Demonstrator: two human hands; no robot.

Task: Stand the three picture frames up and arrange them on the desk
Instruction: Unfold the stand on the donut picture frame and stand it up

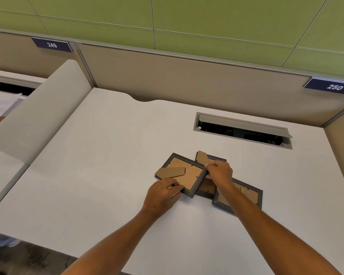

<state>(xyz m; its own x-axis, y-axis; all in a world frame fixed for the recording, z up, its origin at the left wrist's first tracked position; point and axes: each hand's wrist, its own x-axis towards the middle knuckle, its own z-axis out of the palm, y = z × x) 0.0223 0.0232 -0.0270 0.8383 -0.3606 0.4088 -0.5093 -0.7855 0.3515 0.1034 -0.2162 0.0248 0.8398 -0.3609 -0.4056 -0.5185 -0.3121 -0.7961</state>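
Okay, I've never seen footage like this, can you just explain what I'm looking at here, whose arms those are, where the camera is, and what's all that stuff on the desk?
There is only one picture, taken by a wide-angle camera worn on a person's head, looking forward and down. The two bare arms reaching in from the bottom belong to that person; there is no machine.

On the white desk lie three dark picture frames, face down and overlapping, brown backs showing. The left hand grips the near corner of the top frame, whose cardboard stand is folded out. The right hand pinches that frame's right edge. A middle frame sits partly under it, and a third frame lies to the right, under the forearm. None is standing yet.

Behind them is an open cable hatch.
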